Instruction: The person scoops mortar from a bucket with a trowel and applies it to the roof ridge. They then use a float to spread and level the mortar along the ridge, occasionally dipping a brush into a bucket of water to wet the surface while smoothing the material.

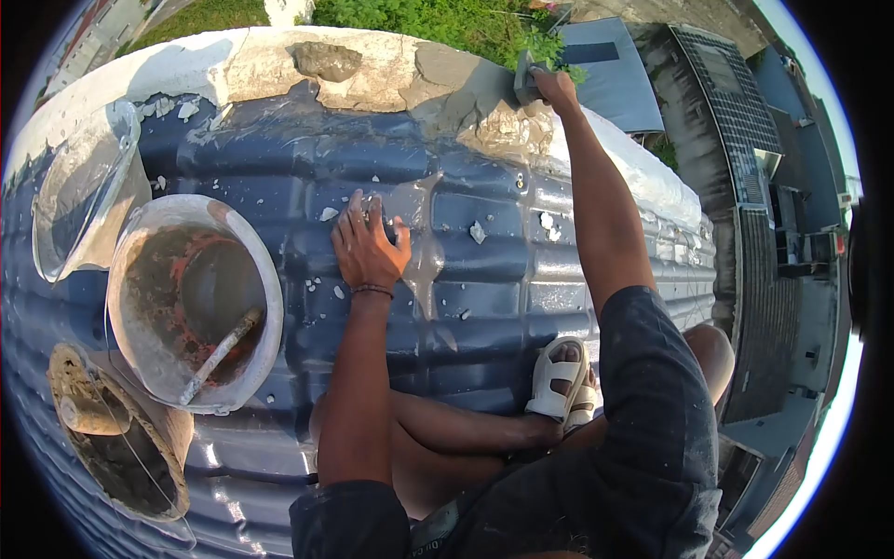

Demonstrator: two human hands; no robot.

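Observation:
My left hand (371, 244) rests on the dark blue ribbed roof (354, 158) with its fingers spread and nothing in them. Out at the far wall, my right hand (556, 88) is closed around a grey plastering trowel (524, 80), whose blade is against the wall's top edge. Fresh grey mortar (458, 76) covers part of the white wall (200, 70) left of the trowel. Rough, broken mortar (507, 132) shows just below it. A wet grey smear (424, 242) lies on the roof beside my left hand.
At left stands a bucket (270, 307) with mortar residue and a stick (221, 357) inside. A clear-sided bucket (84, 200) and a mortar-crusted container (177, 498) are beside it. Loose chips (478, 231) litter the roof. Beyond the wall are lower roofs (610, 79).

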